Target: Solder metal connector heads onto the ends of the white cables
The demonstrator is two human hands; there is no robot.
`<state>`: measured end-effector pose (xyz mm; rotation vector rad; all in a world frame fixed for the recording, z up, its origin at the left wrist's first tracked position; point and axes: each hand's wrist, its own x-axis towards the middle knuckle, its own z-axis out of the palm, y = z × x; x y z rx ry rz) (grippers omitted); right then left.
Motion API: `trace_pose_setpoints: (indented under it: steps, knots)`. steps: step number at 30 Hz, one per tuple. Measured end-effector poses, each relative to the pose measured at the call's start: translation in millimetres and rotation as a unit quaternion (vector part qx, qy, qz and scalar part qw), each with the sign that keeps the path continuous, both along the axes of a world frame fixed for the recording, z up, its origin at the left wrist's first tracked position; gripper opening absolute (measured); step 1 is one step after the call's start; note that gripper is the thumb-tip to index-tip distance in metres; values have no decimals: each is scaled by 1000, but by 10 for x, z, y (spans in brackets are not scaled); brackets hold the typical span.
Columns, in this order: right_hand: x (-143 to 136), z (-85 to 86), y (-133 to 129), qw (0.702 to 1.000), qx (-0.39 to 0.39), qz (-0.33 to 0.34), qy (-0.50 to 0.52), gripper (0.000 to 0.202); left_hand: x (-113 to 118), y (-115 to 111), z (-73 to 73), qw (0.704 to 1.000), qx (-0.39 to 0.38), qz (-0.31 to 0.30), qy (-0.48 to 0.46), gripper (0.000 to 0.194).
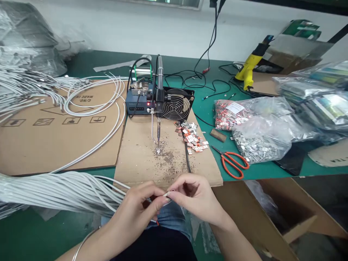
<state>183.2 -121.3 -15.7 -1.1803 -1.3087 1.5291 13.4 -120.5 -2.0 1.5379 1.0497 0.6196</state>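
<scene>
My left hand (pixel 137 208) is closed in a pinch around a white cable (pixel 166 195) near its end, low in front of the cardboard. The thumb and fingertips of my right hand (pixel 198 197) close on the tip of that cable; the fingers mostly hide the tip. Just beyond my hands, a soldering iron (pixel 160 94) points down in its stand over solder specks. To its right lies a pile of small orange-and-silver connector parts (pixel 192 139). A thick bundle of white cables (pixel 65 190) runs in from the left beside my left hand.
Behind the iron are a blue soldering station (pixel 139 101), a black fan (pixel 176 105) and a solder spool (pixel 143 71). Orange-handled scissors (pixel 233 165), bags of metal parts (pixel 255 145) and a yellow heat gun (pixel 248 69) lie right. Coiled cables (pixel 94 105) rest left.
</scene>
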Motion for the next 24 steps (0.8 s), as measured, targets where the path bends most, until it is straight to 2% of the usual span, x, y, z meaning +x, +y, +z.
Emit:
trace_pose_setpoints:
  steps: [3, 7, 9, 12, 14, 16, 19, 22, 24]
  knots:
    - [1, -12, 57, 991, -31, -38, 126, 28, -24, -7, -78, 998, 55, 5, -15, 21]
    - [96, 15, 176, 970, -10, -118, 210, 51, -87, -62, -180, 997, 10, 20, -76, 18]
    - [110, 19, 179, 976, -3, -115, 186, 41, -101, -77, -204, 992, -41, 43, -110, 19]
    - [43, 11, 101, 996, 24, -51, 66, 14, -81, -59, -185, 988, -71, 60, -127, 20]
    - [-11, 23, 44, 997, 69, -22, -16, 10, -55, -33, -147, 992, -33, 67, -100, 19]
    - [-31, 57, 20, 992, 107, -13, -61, 8, -38, -14, -107, 995, 44, 73, -51, 17]
    - [12, 119, 46, 989, 111, 7, -97, 7, -35, -8, -78, 983, 168, 78, 12, 13]
    - [55, 122, 85, 992, 85, 27, -87, 8, -37, -16, -87, 966, 246, 74, 35, 12]
    - [22, 72, 87, 998, 66, 6, -19, 11, -23, -20, -110, 962, 259, 78, 31, 12]
